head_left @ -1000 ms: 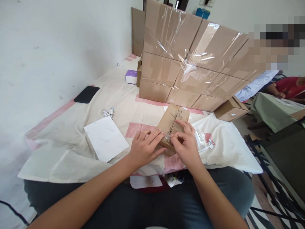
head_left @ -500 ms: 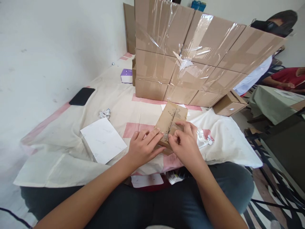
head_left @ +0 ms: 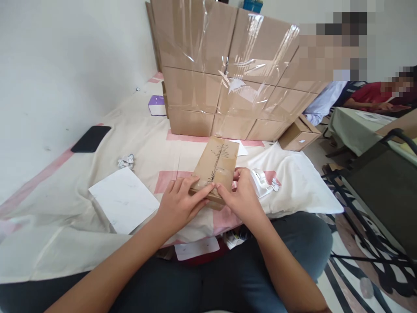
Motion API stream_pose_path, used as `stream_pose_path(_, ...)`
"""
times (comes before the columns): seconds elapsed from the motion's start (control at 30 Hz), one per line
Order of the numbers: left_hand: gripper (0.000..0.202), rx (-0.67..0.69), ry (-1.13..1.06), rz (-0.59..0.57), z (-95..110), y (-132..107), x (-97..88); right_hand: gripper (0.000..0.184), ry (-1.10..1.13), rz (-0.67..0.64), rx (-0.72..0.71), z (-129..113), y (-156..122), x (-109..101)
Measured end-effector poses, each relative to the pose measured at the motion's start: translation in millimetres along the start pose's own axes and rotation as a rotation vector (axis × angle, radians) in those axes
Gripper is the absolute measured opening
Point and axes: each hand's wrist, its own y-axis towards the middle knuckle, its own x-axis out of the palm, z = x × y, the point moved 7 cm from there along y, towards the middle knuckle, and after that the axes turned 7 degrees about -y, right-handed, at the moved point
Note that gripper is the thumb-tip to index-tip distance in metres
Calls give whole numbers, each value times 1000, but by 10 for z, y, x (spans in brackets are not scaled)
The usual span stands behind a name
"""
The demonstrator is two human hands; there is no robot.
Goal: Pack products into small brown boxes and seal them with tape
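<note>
A small brown cardboard box (head_left: 224, 156) lies on the cloth-covered table, its top marked with dark handwriting and a strip of clear tape near the close end. My left hand (head_left: 177, 204) holds the near left corner, index finger stretched across the top and thumb at the front edge. On the opposite side, my right hand (head_left: 243, 198) grips the near right corner, fingers curled along the side and thumb pressed on the top near the left index fingertip. Right of it rests a white object like a tape dispenser (head_left: 259, 179).
A plastic-wrapped stack of cartons (head_left: 192, 91) stands behind, with a smaller carton (head_left: 295, 135) at its right. On the left lie white paper (head_left: 124, 200), crumpled paper (head_left: 126, 161) and a flat black item (head_left: 91, 139). Two people and a dark chair (head_left: 384, 187) are at right.
My right hand has shifted from above the box top to its right edge, thumb now on the top. My left index finger reaches farther across. The whole view has turned slightly right.
</note>
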Motion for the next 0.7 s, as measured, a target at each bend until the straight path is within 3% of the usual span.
stream_pose_path(0.17, 36, 10, -48, -24, -117, 3, -33, 35, 170, -99, -68, -84, -33, 110)
stream_pose_path(0.23, 33, -17, -63, -74, -264, 9, -55, 28, 197, -225, -75, -109, -39, 80)
stream_pose_path(0.3, 30, -58, -44, -119, -462, 18, -92, 20, 223, -344, -59, -86, 0, -54)
stream_pose_path(0.37, 26, -106, 0, -122, -671, 25, -149, 19, 196, -280, -46, 25, 157, -387)
stream_pose_path(0.5, 22, -162, -67, -85, -945, 11, -198, 21, -169, 187, 42, 546, 658, -1321)
stream_pose_path(0.53, 23, -169, -120, -75, -981, 0, -191, 25, -311, 202, 103, 720, 778, -1451)
stream_pose_path(0.6, 24, -189, -221, -69, -1039, -27, -161, 28, -493, 111, 179, 1057, 978, -1550)
stream_pose_path(0.7, 22, -224, -336, -64, -1114, -62, -116, 30, -585, -77, 255, 1496, 1080, -1477)
